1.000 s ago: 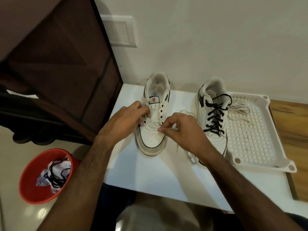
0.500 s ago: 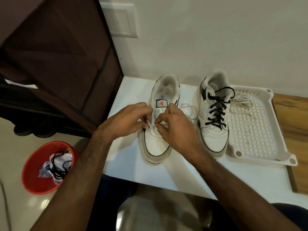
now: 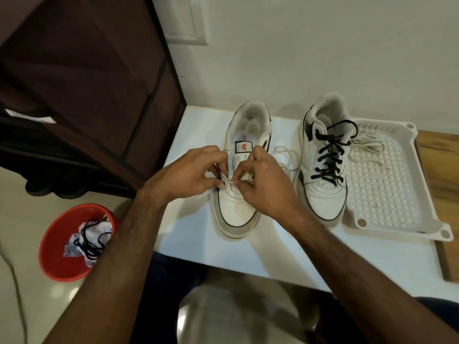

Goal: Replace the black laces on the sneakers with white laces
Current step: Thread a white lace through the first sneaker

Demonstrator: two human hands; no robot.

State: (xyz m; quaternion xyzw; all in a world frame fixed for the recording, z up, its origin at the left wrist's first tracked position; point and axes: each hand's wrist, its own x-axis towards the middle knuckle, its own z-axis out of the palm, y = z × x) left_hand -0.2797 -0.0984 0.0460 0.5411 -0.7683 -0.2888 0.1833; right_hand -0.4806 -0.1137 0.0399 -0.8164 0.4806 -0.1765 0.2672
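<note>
Two white sneakers stand on a white table [image 3: 188, 234]. The left sneaker [image 3: 237, 212] has no black lace. My left hand [image 3: 191, 175] and my right hand [image 3: 263, 184] meet over its lowest eyelets, both pinching a white lace [image 3: 229, 182] that crosses the tongue there. The loose part of that white lace [image 3: 285, 155] trails on the table between the shoes. The right sneaker [image 3: 323, 194] is still threaded with a black lace [image 3: 329, 155]. Another white lace [image 3: 367, 142] lies in a white perforated tray [image 3: 387, 194] to its right.
A red bowl [image 3: 57, 244] on the floor at the left holds a black lace [image 3: 90, 244] and crumpled paper. A dark brown cabinet [image 3: 87, 83] stands at the left of the table. A wooden surface [image 3: 439, 165] lies beyond the tray. The wall is close behind the shoes.
My right hand has moved left from the table beside the left sneaker to its lower eyelets, joining my left hand on the white lace. The view has shifted slightly.
</note>
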